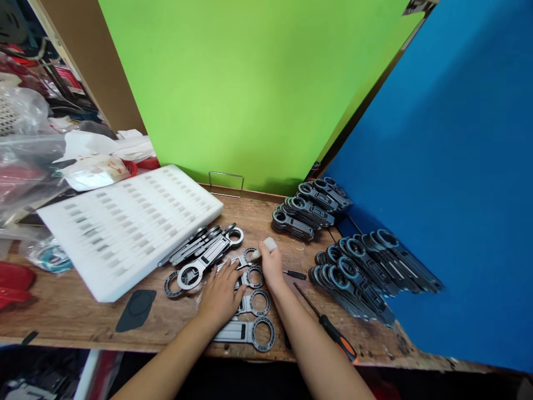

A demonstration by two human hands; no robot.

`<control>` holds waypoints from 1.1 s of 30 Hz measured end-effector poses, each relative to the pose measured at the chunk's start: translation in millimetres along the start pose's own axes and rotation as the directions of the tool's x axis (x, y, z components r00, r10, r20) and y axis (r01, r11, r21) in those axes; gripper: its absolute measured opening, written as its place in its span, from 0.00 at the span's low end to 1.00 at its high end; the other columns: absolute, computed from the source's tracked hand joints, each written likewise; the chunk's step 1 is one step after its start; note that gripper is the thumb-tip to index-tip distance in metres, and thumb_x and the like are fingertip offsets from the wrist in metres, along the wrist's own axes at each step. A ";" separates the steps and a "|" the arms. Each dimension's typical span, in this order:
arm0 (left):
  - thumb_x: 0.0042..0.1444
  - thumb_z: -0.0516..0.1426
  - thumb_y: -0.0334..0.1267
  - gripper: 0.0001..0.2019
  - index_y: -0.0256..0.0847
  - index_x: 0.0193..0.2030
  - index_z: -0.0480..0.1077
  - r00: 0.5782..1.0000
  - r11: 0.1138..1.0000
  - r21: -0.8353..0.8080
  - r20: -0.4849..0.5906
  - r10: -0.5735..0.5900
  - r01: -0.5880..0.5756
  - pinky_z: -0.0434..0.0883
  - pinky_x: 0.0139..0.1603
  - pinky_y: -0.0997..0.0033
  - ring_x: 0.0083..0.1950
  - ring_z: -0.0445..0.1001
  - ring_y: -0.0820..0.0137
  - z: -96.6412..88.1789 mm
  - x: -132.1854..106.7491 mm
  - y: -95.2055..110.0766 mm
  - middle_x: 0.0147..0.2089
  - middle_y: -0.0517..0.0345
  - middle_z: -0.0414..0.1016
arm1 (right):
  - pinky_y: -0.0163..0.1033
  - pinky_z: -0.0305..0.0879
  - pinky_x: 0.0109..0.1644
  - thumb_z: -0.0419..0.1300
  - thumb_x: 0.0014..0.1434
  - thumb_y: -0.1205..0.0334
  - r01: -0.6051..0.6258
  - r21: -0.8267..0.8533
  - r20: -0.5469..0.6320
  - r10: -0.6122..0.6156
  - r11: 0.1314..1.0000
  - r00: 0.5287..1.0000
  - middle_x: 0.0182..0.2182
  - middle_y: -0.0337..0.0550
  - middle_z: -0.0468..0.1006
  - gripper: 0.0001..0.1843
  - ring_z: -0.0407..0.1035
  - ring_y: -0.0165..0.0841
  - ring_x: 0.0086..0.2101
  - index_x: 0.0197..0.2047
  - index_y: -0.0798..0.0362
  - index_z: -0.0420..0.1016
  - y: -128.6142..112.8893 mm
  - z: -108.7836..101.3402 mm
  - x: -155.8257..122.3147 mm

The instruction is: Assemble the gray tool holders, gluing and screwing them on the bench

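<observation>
My right hand (pixel 272 265) is closed around a small white squeeze bottle (pixel 270 244). The bottle's narrow tip points down left at the ring of the farthest grey ring-ended part (pixel 250 255) in a row on the table. My left hand (pixel 221 291) lies with fingers stretched over the flat stems of these parts, partly covering them. Nearer me in the row are another ring-ended part (pixel 260 303) and the closest one (pixel 263 333). Left of the row, several similar parts lie in a loose pile, a light grey double-ringed piece (pixel 208 258) on top.
A white slotted foam tray (pixel 125 222) stands at left. Stacks of dark ring-ended parts (pixel 312 208) and more stacks (pixel 358 266) stand at right. A screwdriver (pixel 333 330) with an orange-black handle and a small black screwdriver (pixel 295 274) lie near my right arm. Green and blue panels (pixel 458 194) enclose the table.
</observation>
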State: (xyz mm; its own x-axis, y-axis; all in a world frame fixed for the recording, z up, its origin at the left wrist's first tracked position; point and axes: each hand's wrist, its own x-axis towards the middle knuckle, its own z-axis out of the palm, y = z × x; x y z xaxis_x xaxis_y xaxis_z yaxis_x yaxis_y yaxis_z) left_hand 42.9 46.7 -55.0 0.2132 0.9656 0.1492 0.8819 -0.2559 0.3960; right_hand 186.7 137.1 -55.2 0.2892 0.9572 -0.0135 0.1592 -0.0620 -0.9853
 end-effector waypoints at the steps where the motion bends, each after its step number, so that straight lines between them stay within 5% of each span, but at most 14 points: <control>1: 0.59 0.51 0.41 0.12 0.45 0.49 0.67 1.000 1.000 0.000 0.001 -0.001 0.001 0.52 0.64 0.45 0.65 0.57 0.58 0.3 0.0 -0.2 0.63 0.55 0.64 | 0.35 0.58 0.31 0.58 0.50 0.48 0.010 -0.021 0.000 -0.010 1.000 1.000 0.21 0.35 0.71 0.15 0.64 0.32 0.25 0.25 0.51 0.65 -1.5 0.8 -0.6; 9: 0.59 0.51 0.40 0.12 0.44 0.49 0.67 1.000 1.000 -0.010 0.013 -0.005 0.005 0.51 0.64 0.45 0.66 0.56 0.59 -1.2 0.1 0.4 0.63 0.55 0.64 | 0.36 0.57 0.32 0.59 0.49 0.48 0.052 -0.098 0.004 -0.052 0.994 0.999 0.22 0.37 0.73 0.15 0.65 0.34 0.27 0.26 0.51 0.67 -4.9 8.9 5.0; 20: 0.59 0.51 0.40 0.12 0.44 0.48 0.68 1.000 1.000 -0.024 0.015 -0.011 0.011 0.51 0.65 0.45 0.65 0.57 0.58 -2.5 0.0 0.9 0.62 0.53 0.64 | 0.34 0.59 0.33 0.58 0.49 0.49 0.036 0.044 0.004 -0.036 0.998 0.999 0.22 0.34 0.72 0.14 0.65 0.32 0.27 0.27 0.51 0.66 8.1 18.2 31.2; 33: 0.59 0.52 0.40 0.12 0.44 0.49 0.68 0.999 0.999 -0.033 0.026 -0.024 0.025 0.50 0.65 0.46 0.66 0.56 0.59 -3.7 0.3 2.0 0.63 0.54 0.64 | 0.34 0.58 0.33 0.58 0.49 0.48 0.061 0.099 -0.062 -0.055 0.993 0.997 0.22 0.33 0.70 0.15 0.63 0.31 0.26 0.27 0.51 0.64 8.8 3.6 41.1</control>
State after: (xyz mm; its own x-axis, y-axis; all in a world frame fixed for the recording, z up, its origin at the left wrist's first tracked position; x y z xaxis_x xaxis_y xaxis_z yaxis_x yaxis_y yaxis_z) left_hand 43.1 46.3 -50.8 0.2025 0.9724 0.1157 0.8727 -0.2328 0.4293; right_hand 196.7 176.8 -65.0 0.3378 0.9398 0.0517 0.0829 0.0250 -0.9962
